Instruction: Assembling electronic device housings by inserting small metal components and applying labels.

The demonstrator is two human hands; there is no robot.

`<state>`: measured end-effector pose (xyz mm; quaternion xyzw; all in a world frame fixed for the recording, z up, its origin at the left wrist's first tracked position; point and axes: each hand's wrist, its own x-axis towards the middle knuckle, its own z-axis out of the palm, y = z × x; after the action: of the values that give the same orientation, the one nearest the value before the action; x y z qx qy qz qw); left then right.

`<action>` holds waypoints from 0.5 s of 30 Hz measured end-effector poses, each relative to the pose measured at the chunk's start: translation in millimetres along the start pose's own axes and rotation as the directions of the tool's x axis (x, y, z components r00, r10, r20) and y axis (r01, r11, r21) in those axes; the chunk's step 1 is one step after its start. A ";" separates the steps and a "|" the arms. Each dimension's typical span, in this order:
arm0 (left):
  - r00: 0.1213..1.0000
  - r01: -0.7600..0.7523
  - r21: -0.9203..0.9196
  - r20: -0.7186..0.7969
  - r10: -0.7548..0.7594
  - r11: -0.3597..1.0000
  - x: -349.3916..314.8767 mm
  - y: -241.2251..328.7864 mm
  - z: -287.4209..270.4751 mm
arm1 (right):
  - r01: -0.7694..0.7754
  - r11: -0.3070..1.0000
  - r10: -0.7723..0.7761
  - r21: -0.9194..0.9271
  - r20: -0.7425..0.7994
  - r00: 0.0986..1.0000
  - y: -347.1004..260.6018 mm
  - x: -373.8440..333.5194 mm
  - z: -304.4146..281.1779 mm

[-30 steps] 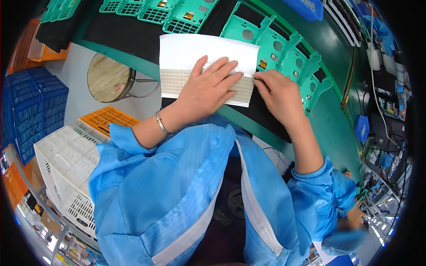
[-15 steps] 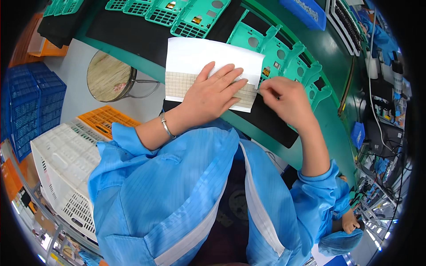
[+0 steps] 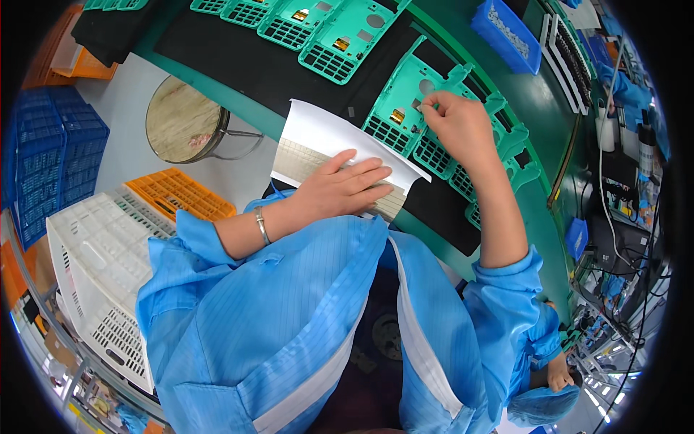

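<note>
My left hand [image 3: 345, 184] lies flat with its fingers spread on a white sheet [image 3: 329, 124] that bears rows of small grey square pads [image 3: 290, 160]. The sheet bends upward along its far edge. Over a green plastic housing [image 3: 396, 85], my right hand [image 3: 457, 124] pinches a small grey pad [image 3: 416, 104] between thumb and forefinger. That housing has a grille, a round grey patch and a gold-coloured piece [image 3: 397, 116]. More green housings [image 3: 432, 155] overlap in a row beside it, partly hidden under my right hand and forearm.
Another row of green housings [image 3: 329, 64] lies on the black mat [image 3: 210, 54]. A blue bin of small white parts [image 3: 510, 36] stands at the far right, near white racks [image 3: 565, 64]. Left are a round stool [image 3: 181, 119] and plastic crates [image 3: 101, 253]. A co-worker's hand [image 3: 558, 372] shows lower right.
My right hand has moved from the sheet's right edge up over the green housing. My left hand and the sheet have come down nearer my body, and the sheet now curls.
</note>
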<state>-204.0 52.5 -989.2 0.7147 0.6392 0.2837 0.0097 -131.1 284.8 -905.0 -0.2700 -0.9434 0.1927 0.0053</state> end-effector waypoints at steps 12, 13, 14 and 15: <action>0.999 0.019 -0.108 0.044 -0.014 0.994 -1.3 0.4 -4.8 | 0.082 0.988 -0.085 -0.130 -0.014 0.996 -7.2 6.1 1.4; 0.999 0.021 -0.123 0.048 -0.016 0.992 -1.3 0.7 -5.3 | 0.096 0.986 -0.100 -0.138 -0.020 0.995 -6.4 6.3 2.0; 0.999 0.022 -0.123 0.049 -0.016 0.992 -1.6 1.1 -5.7 | 0.109 0.983 -0.114 -0.147 -0.027 0.993 -5.7 6.3 2.8; 0.998 0.027 -0.142 0.056 -0.020 0.989 -1.9 1.5 -6.1 | 0.109 0.983 -0.114 -0.146 -0.028 0.993 -4.8 6.3 4.6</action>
<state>-205.1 48.3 -984.4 0.7120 0.6251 0.3091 0.0817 -139.5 282.6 -908.1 -0.2200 -0.9681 0.1187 0.0136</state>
